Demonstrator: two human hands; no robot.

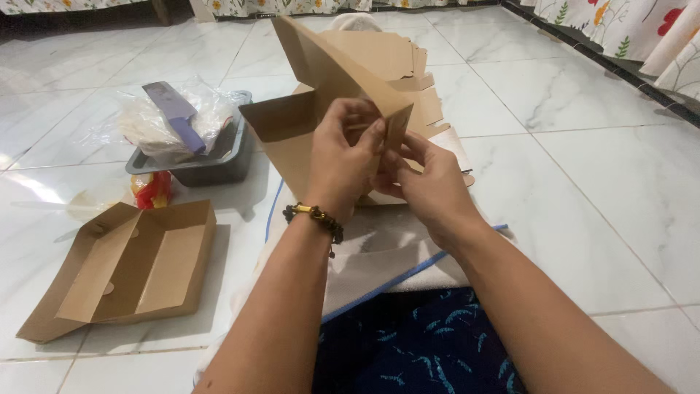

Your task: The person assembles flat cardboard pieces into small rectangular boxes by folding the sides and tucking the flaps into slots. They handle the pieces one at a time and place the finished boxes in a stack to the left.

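Observation:
Both hands hold a half-folded brown cardboard box blank (321,80) up in front of me. My left hand (343,157), with a beaded bracelet on its wrist, pinches a corner flap of it. Just to the right and below, my right hand (430,182) grips the same corner from underneath. Behind the held piece lies a stack of flat brown blanks (430,109) on the floor. A folded, open brown box (138,266) rests on the tiles at the lower left.
A dark grey tray (219,164) at the left holds a clear plastic bag and a purple strip. A small red and yellow packet (152,190) lies in front of it. A white cloth with a blue edge (386,270) covers my lap. Floral curtains hang at the right.

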